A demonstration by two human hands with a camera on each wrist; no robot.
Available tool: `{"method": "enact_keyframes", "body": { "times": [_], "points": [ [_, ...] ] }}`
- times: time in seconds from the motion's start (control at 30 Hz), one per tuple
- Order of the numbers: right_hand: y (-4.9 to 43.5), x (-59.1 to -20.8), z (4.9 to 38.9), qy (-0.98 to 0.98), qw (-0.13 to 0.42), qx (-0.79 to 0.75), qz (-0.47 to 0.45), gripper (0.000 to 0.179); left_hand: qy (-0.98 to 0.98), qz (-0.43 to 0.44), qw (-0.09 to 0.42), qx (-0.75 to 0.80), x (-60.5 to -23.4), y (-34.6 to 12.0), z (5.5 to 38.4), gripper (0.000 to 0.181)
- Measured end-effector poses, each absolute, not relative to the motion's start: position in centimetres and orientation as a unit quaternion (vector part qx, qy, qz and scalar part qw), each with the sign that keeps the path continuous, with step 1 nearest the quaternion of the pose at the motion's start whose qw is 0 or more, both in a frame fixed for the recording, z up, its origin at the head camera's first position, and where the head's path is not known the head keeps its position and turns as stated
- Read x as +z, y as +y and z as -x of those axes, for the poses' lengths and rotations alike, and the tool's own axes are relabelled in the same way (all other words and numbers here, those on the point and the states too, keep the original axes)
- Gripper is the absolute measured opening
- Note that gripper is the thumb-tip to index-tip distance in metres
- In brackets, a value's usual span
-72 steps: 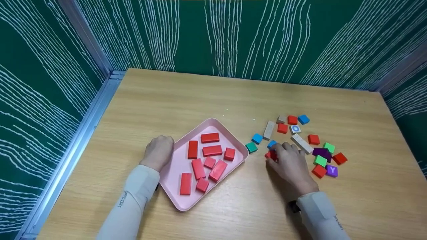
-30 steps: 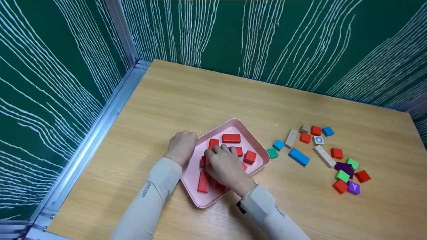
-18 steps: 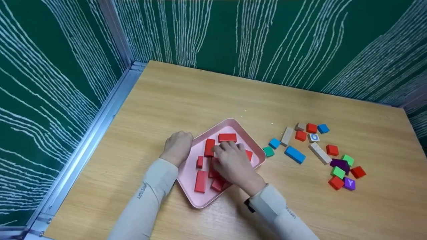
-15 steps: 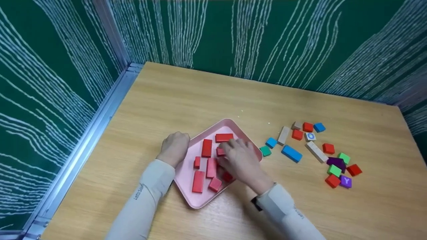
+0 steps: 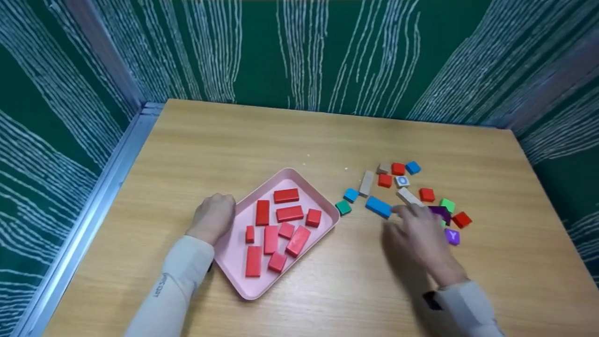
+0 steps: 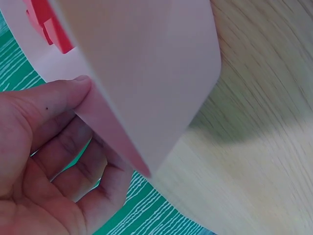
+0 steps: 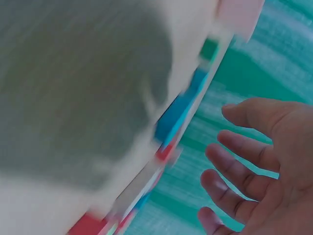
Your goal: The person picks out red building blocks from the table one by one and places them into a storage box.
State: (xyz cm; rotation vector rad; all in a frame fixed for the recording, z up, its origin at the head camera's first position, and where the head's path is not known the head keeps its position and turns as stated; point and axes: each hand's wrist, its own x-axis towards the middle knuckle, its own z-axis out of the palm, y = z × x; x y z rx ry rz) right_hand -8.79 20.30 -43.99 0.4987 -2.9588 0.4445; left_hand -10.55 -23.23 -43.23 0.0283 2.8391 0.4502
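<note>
Left hand [image 5: 213, 217] pinches tray [image 5: 234, 256]; red blocks [image 5: 289, 214] lie to its right. Right hand [image 5: 423, 238], fingers parted, grips nothing; blue block [image 5: 378, 207] lies left of it.

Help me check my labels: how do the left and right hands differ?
The left hand pinches the edge of the pink tray, while the right hand holds nothing. The left hand's fingers are curled; the right hand's are spread apart. Both hands are bare.
</note>
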Motion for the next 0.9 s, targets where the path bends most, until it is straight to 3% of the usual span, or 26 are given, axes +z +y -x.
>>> {"method": "enact_keyframes", "body": {
  "times": [0.23,0.4,0.6,0.9],
  "points": [
    [25.5,-44.2,7.4,-0.985,0.047,0.144,-0.078,0.042,0.982,-0.026,0.115,0.15,-43.3,-23.9,10.2,0.014],
    [27.5,-44.9,6.7,-0.991,0.026,0.13,-0.037,0.045,0.976,-0.014,0.142,0.166,-43.4,-23.3,10.4,0.01],
    [27.8,-46.4,6.4,-0.995,-0.004,0.099,-0.018,0.046,0.973,-0.002,0.16,0.168,-43.8,-23.4,10.1,0.008],
    [28.0,-46.5,6.6,-0.996,0.009,0.092,-0.021,0.045,0.971,0.007,0.154,0.182,-43.3,-23.2,10.3,0.011]
  ]
}}
